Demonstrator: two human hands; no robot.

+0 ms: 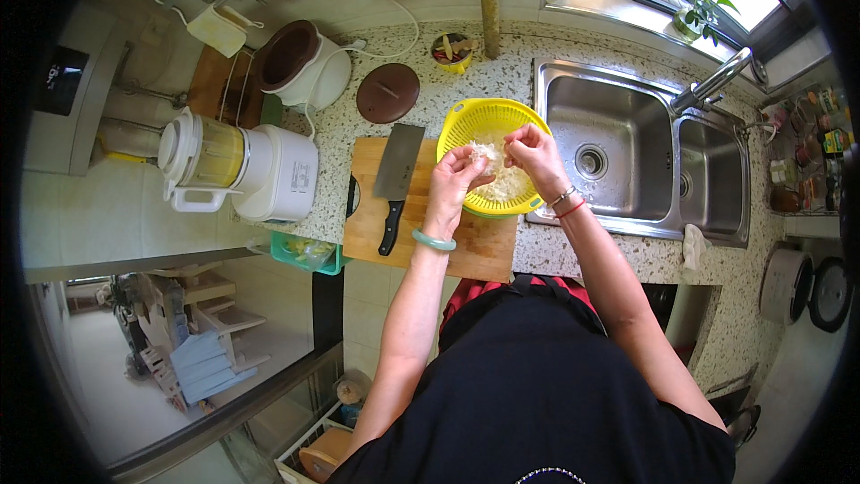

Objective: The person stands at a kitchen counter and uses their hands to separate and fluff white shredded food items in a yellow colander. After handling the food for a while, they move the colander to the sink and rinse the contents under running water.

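My left hand (457, 175) is closed around a small clump of whitish shreds (484, 154), whose exact kind I cannot make out. Fingertips pinched together, my right hand (532, 156) is right beside that clump; whatever it grips is too small to name. Both hands are over a yellow colander (459, 118), which holds more of the pale shreds (506, 186). The colander stands partly on a wooden cutting board (484, 255). To the left of my left hand lies a cleaver (399, 166) with a black handle, flat on the board.
A double steel sink (618, 224) with a tap (717, 81) lies to the right. At left stands a white blender (282, 175). Behind the board are a brown lid (387, 92), a white pot (318, 72) and a small yellow bowl (459, 64) of scraps.
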